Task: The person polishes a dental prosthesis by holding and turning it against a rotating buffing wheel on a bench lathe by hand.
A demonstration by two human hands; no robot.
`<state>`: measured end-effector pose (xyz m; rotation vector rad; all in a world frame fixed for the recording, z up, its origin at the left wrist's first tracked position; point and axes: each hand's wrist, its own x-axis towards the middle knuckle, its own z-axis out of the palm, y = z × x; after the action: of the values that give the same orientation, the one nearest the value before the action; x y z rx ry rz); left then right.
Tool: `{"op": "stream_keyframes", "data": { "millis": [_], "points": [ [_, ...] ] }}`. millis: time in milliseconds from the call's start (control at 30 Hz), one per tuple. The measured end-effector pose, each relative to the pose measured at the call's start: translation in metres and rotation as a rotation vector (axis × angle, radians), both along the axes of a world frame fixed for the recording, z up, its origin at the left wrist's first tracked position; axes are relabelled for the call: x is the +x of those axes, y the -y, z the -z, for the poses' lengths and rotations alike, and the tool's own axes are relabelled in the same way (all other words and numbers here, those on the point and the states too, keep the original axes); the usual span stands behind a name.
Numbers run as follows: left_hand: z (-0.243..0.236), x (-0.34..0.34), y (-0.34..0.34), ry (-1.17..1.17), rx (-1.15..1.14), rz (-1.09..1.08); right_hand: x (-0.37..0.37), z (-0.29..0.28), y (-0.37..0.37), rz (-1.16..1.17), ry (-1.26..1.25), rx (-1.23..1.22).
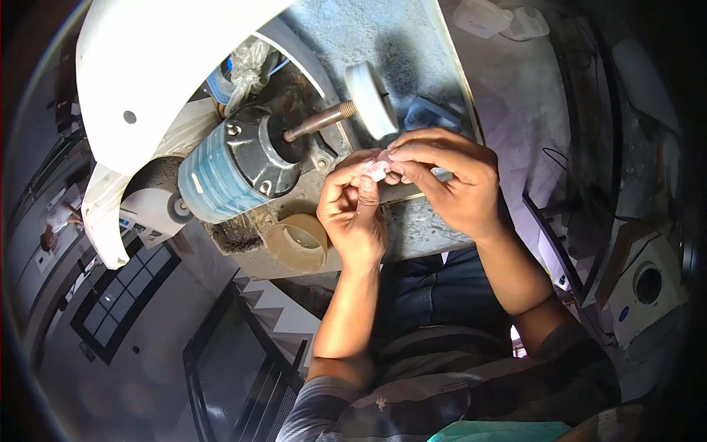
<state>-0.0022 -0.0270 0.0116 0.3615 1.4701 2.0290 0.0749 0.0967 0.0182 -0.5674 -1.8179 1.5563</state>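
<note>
Both hands meet over a small pale pink stone (378, 169), pinched between the fingertips. My left hand (353, 210) holds it from below with thumb and forefinger. From the right, my right hand (445, 177) covers it, fingers curled over the top. The stone sits just below a white buffing wheel (372, 99) on a brown threaded shaft (317, 121). The shaft comes out of a dark motor (236, 166) with a blue-grey body, bolted to a grey metal bench (412, 221). The stone looks apart from the wheel.
A white curved guard (147, 66) arches over the motor at upper left. A roll of tan tape (298, 243) lies on the bench's near edge. Crumpled plastic (250, 66) sits behind the motor. White boxes (501, 18) lie far right. A white boxed device (644, 287) stands at right.
</note>
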Motion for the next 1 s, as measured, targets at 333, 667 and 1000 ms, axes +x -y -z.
{"op": "stream_keyframes", "data": {
  "millis": [333,667,1000],
  "points": [
    [0.023,0.008,-0.013,0.188,-0.025,-0.021,0.001,0.025,0.000,0.053,0.046,-0.206],
    [0.018,0.012,-0.024,0.183,-0.026,-0.067,-0.002,0.020,-0.005,0.062,0.159,-0.364],
    [-0.002,-0.009,-0.009,0.120,-0.149,0.174,0.014,0.008,-0.029,-0.129,0.178,-0.123]
  ]
}}
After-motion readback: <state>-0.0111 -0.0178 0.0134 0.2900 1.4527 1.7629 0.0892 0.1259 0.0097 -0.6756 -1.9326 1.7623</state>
